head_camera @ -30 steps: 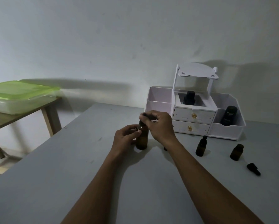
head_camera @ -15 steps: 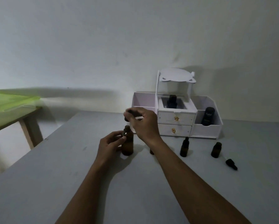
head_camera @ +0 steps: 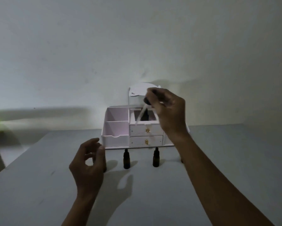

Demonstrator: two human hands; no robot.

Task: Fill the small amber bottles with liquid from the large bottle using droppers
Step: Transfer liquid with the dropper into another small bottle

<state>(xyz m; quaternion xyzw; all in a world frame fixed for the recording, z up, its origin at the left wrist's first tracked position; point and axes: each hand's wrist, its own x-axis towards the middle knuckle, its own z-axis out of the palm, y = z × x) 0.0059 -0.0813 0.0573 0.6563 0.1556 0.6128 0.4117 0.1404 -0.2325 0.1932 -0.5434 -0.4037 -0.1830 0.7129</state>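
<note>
Lifted clear since half a second ago, the right hand no longer sits low at the large bottle's neck. It is now raised in front of the white organiser, and the view has swung to put the organiser in the centre.

Nearest on the grey bench is the left hand. Its fingers are loosely curled with bench showing through the gap, and they grip nothing that I can see. The large bottle shows only as a dark sliver at this hand's far edge, the rest hidden behind it; whether the hand touches it I cannot tell.

Just beyond stand two small amber bottles, the left one and the right one. Both are upright, set apart from each other, and seemingly capped.

Higher up, the right hand pinches the black cap of the dropper, whose clear glass tube slants down and to the left. Whether it holds liquid is too faint to tell. I judge the draw done and the carry to a small bottle next, though one must be uncapped first.

Behind the tube, a dark bottle sits in the organiser's middle compartment. No brand or writing is legible anywhere.
</note>
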